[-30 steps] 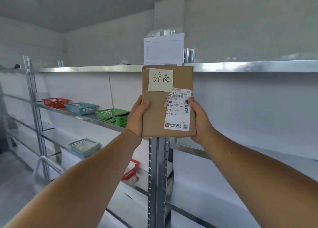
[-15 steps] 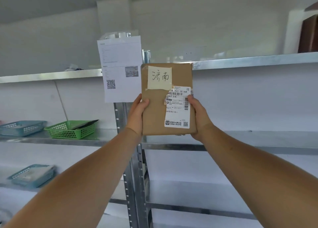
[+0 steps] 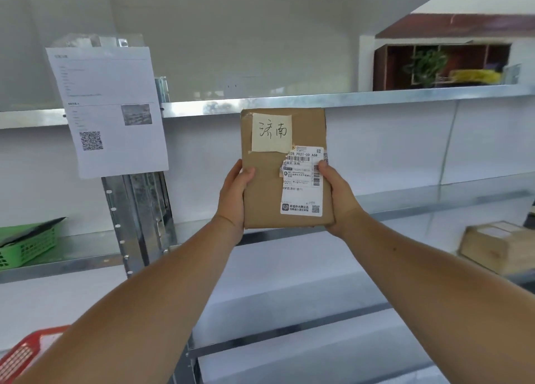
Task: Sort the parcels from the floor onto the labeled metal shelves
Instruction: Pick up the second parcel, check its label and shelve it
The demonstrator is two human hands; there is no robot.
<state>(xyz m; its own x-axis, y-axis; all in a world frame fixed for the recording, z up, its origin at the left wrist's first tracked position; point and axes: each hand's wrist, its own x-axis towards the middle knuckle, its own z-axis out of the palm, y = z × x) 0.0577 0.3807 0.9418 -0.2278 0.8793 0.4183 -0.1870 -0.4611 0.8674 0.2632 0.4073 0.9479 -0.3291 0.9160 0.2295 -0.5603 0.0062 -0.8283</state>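
Observation:
A flat brown cardboard parcel (image 3: 265,189) stands upright in front of me, held at chest height before the metal shelves (image 3: 260,105). It bears a cream handwritten note at the top and a white shipping label at the lower right. My left hand (image 3: 234,201) grips its left edge with the thumb on the front. My right hand (image 3: 337,198) grips its right edge, thumb over the label. Both arms stretch forward from the bottom of the view.
A printed sheet with a QR code (image 3: 108,111) hangs on the steel upright (image 3: 136,218). A green basket (image 3: 26,247) sits on the left shelf, a red basket (image 3: 20,354) lower left. Another brown parcel (image 3: 498,247) lies on the right shelf. A wooden cabinet (image 3: 440,65) stands behind.
The view has swung right along the shelves: the sheet and upright slid left, the green basket moved to the left edge, and a parcel on the right shelf appeared. Both hands kept their grip.

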